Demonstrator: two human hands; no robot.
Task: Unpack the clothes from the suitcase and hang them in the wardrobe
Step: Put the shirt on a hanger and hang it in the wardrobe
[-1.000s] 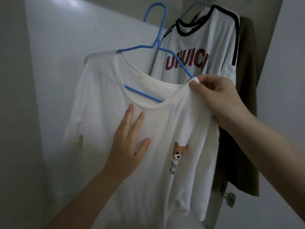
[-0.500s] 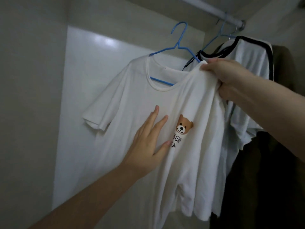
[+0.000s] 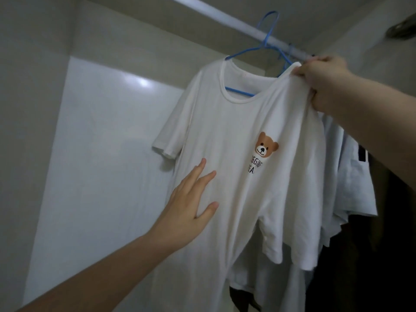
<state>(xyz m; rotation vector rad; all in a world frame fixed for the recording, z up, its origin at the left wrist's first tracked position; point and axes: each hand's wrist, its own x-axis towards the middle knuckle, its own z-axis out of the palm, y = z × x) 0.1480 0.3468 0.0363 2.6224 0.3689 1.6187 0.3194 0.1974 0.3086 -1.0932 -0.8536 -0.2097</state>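
Note:
A white T-shirt with a brown bear print point(image 3: 229, 154) hangs on a blue hanger point(image 3: 263, 45). The hanger's hook reaches up at the white wardrobe rail point(image 3: 225, 15); whether it rests on the rail I cannot tell. My right hand point(image 3: 324, 82) is shut on the shirt's right shoulder, close under the rail. My left hand point(image 3: 191, 203) lies flat on the shirt's front, fingers spread, below the left sleeve. The suitcase is out of view.
Behind the bear shirt hang another white shirt point(image 3: 351, 188) and a dark garment point(image 3: 382, 244) at the right. The wardrobe's white back panel point(image 3: 101, 165) fills the left, with a side wall point(image 3: 27, 109) further left.
The shirt and hanger have gone up and to the right, up to the rail. My right hand rose with the shoulder. My left hand stayed flat on the front, now lower on the shirt.

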